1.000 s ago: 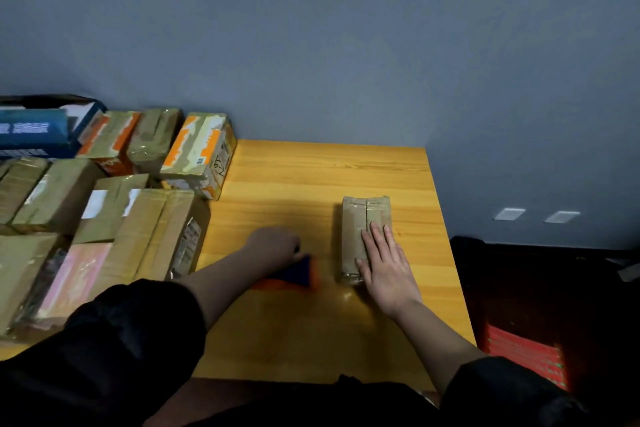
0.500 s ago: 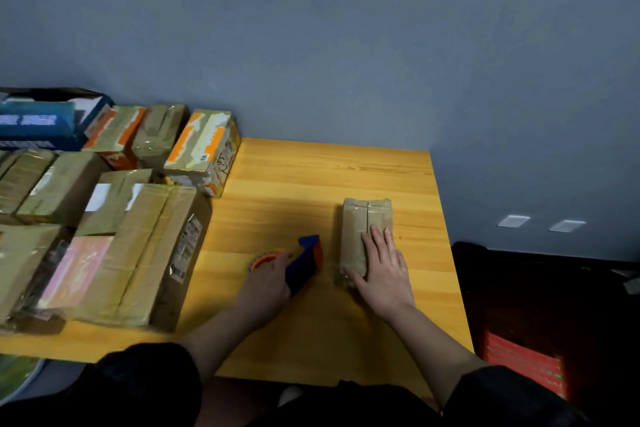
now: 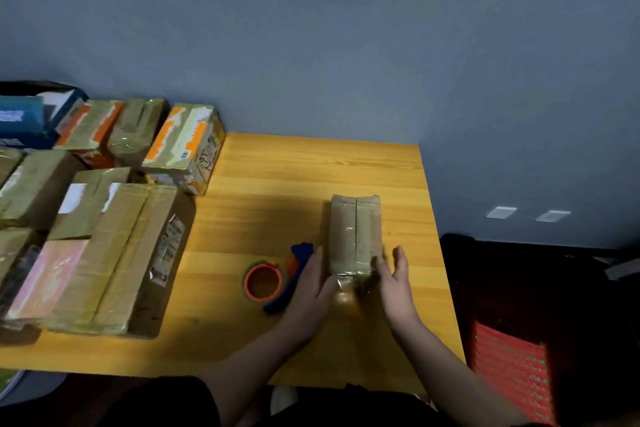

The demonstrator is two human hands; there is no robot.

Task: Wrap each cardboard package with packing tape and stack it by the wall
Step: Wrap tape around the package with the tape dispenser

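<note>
Both hands: left hand [image 3: 309, 282] and right hand [image 3: 394, 274], fingers straight, pressed against small brown tape-wrapped cardboard package [image 3: 355, 232].
Risk: loose tape tail may be creased.

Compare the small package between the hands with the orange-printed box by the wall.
The small package is plain brown; the orange-printed box carries orange and pale patches and a label. The small package lies alone mid-table between the left hand and right hand; the orange-printed box sits among other boxes against the wall. Both look wrapped in glossy tape.
</note>
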